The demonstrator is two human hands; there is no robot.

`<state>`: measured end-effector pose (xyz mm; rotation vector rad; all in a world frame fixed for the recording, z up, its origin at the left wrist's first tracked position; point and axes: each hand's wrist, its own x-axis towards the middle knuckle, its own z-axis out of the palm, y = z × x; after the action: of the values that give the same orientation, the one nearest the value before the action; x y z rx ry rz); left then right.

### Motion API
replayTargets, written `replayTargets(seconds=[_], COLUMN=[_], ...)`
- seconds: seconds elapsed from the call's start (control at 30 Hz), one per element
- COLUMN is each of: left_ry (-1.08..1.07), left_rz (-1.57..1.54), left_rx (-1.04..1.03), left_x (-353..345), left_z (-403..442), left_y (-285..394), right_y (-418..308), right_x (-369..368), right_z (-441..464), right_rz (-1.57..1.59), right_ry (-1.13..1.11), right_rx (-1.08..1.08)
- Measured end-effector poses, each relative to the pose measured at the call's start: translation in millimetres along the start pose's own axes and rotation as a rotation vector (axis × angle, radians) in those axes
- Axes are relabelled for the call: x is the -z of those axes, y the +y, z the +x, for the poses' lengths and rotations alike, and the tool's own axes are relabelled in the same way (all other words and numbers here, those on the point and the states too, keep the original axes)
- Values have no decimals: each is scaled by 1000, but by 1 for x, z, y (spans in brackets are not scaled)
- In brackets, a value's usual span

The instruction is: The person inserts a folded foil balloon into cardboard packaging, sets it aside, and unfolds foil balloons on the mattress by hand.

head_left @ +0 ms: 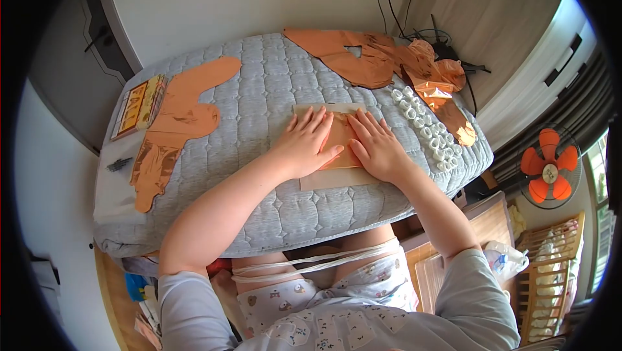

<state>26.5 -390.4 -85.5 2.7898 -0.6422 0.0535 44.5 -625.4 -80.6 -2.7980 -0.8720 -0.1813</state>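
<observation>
My left hand (pixel 310 141) lies flat with its fingers spread on the left part of a folded copper-coloured foil sheet (pixel 338 147). On the sheet's right part, my right hand (pixel 377 145) rests palm down, fingers stretched out. The foil lies on a pale flat board (pixel 340 180) on the grey quilted mattress (pixel 272 205). A flat copper foil shape (pixel 188 117) is spread out to the left. Another large foil piece (pixel 356 59) lies towards the back right. Several small white rolls (pixel 424 124) stand in rows right of my right hand.
A printed packet (pixel 139 108) and a clear plastic sheet (pixel 120 182) are at the mattress's left side. Black cables (pixel 440 46) lie beyond its back right corner. An orange-bladed fan (pixel 549 173) and a wooden crib (pixel 547 273) stand at the right. White cords cross my lap.
</observation>
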Motion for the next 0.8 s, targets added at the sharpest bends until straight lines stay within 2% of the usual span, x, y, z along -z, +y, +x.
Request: replayTargets(seconds=[0.13, 0.33, 0.47, 0.53, 0.57, 0.67, 0.8], left_ry=[-48, -64, -41, -23, -24, 42, -8], left_rz=[54, 93, 113, 93, 88, 73, 108], left_rx=[33, 8, 18, 14, 11, -24, 9], left_x=[3, 5, 1, 0, -3, -2, 7], left_z=[-1, -2, -1, -3, -3, -4, -8], left_y=[6, 5, 8, 7, 5, 5, 7], right_y=[-10, -4, -13, -18, -18, -19, -30], right_x=[-3, 3, 28, 33, 25, 16, 12], right_z=[5, 2, -28, -39, -42, -43, -39], right_rz=[21, 326, 212, 143, 125, 78, 137], right_ry=[-14, 9, 38, -33, 58, 58, 46], right_rx=[-6, -22, -17, -31, 3, 22, 6])
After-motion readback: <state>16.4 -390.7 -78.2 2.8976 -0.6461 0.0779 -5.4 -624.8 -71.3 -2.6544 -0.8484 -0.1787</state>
